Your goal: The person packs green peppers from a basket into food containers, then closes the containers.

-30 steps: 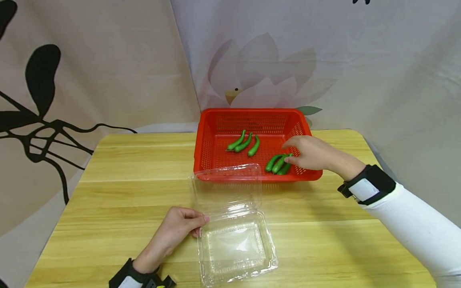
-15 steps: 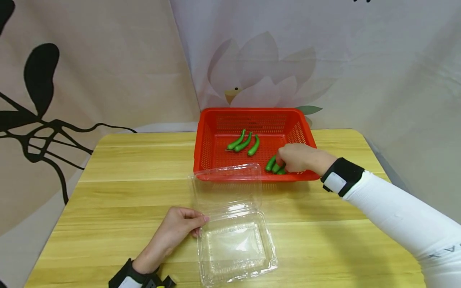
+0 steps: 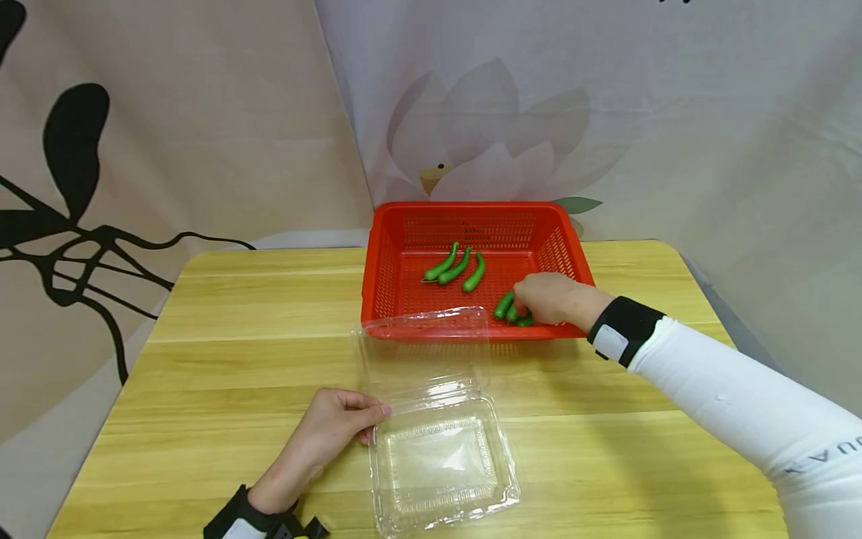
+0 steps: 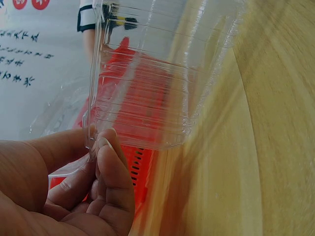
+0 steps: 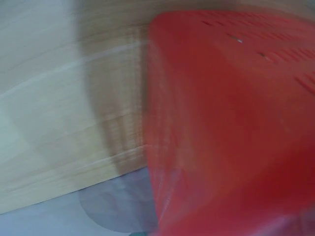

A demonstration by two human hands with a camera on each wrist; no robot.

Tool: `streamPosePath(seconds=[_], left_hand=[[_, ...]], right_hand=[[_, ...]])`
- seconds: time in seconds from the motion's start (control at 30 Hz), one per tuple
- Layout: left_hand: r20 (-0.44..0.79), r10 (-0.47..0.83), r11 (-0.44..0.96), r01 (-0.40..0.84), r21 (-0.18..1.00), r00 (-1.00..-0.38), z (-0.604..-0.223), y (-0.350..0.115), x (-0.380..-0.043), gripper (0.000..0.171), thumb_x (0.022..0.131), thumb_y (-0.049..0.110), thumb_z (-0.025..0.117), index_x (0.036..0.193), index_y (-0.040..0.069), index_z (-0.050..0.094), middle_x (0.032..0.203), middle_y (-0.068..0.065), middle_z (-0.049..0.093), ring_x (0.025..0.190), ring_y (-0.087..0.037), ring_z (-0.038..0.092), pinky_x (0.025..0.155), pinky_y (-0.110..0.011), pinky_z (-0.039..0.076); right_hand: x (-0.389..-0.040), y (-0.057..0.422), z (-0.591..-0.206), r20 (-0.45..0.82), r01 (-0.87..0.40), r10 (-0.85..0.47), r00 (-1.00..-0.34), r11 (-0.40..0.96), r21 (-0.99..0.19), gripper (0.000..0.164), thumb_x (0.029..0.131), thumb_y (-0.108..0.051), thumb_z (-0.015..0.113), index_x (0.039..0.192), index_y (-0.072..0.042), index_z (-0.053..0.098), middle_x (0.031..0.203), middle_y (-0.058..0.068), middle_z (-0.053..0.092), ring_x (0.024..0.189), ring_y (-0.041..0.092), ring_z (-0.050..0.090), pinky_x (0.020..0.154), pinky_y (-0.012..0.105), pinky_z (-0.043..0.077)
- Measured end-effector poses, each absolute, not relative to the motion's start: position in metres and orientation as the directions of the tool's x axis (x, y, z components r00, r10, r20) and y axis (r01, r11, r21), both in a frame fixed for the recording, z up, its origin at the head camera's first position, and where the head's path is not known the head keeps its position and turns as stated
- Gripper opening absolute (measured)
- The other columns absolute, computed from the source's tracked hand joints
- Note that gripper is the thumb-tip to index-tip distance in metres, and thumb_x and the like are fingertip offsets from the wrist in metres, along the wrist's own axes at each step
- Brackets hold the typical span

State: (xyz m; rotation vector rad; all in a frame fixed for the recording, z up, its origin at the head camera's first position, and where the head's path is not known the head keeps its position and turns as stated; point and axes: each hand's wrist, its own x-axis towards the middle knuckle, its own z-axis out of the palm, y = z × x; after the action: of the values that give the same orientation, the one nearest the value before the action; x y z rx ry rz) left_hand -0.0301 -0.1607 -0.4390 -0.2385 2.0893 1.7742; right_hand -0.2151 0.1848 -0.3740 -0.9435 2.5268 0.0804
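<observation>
Evidently two groups of green peppers inside a red basket [image 3: 387, 277], which sits at the bench's far edge, somewhat right of its middle. Near group [image 3: 503, 305]: bunched toward the basket's near right corner, partly covered by the right hand [image 3: 548, 297]. Far group [image 3: 456, 267]: three curved peppers, two side by side, one slightly apart to the right.

Right hand reaches in over the basket's right near corner, fingers bent downward at the near group; fingertips hidden, so whether it has hold of any pepper cannot be told. Right wrist view blurred, mostly red basket wall.

Nearer, about midway between the bench's left and right edges: clear plastic container [image 3: 441, 464], opened out, its lid [image 3: 424, 359] on the side toward the basket and overlapping the basket's near rim in the head view. Left hand [image 3: 343, 419] pinches the container's left rim, thumb and fingers closed together on it.

Both wrists wear black bands; white sleeve [image 3: 734, 397] on the right arm. Bench [image 3: 236, 359] of yellowish wood grain. Beyond its far edge, pale cloth [image 3: 269, 112] printed with a flower and dark branches.
</observation>
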Motion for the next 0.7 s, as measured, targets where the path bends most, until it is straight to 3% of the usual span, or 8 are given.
streamPosePath(seconds=[0.2, 0.47, 0.7], left_hand=[[-0.397, 0.118, 0.187, -0.372, 0.909, -0.91, -0.4397, -0.1611, -0.0299, 0.02, 0.093, 0.011, 0.08, 0.095, -0.009, 0.077, 0.072, -0.005, 0.067, 0.059, -0.014, 0.059, 0.056, -0.026, 0.053], [-0.393, 0.121, 0.186, -0.368, 0.911, -0.911, -0.4405, -0.161, -0.0298, 0.02, 0.093, 0.011, 0.08, 0.095, -0.009, 0.077, 0.07, -0.003, 0.066, 0.059, -0.014, 0.058, 0.056, -0.026, 0.053], [-0.39, 0.126, 0.171, -0.367, 0.914, -0.912, -0.4395, -0.1607, -0.0303, 0.02, 0.093, 0.01, 0.079, 0.096, -0.01, 0.077, 0.072, -0.005, 0.067, 0.059, -0.013, 0.058, 0.056, -0.025, 0.053]], right_hand=[[-0.2138, 0.1842, -0.3807, -0.408, -0.635, -0.603, -0.685, 0.769, -0.071, 0.013, 0.091, -0.016, 0.082, 0.084, -0.01, 0.073, 0.073, 0.001, 0.059, 0.075, 0.021, 0.053, 0.077, 0.035, 0.052], [-0.2148, 0.1846, -0.3838, -0.41, -0.662, -0.613, -0.675, 0.749, -0.029, 0.014, 0.091, -0.016, 0.082, 0.082, -0.01, 0.073, 0.072, 0.001, 0.058, 0.072, 0.02, 0.052, 0.075, 0.034, 0.053], [-0.2171, 0.1855, -0.3835, -0.404, -0.694, -0.643, -0.651, 0.72, -0.028, 0.022, 0.092, -0.007, 0.08, 0.073, -0.011, 0.07, 0.067, 0.0, 0.056, 0.067, 0.019, 0.05, 0.07, 0.033, 0.05]])
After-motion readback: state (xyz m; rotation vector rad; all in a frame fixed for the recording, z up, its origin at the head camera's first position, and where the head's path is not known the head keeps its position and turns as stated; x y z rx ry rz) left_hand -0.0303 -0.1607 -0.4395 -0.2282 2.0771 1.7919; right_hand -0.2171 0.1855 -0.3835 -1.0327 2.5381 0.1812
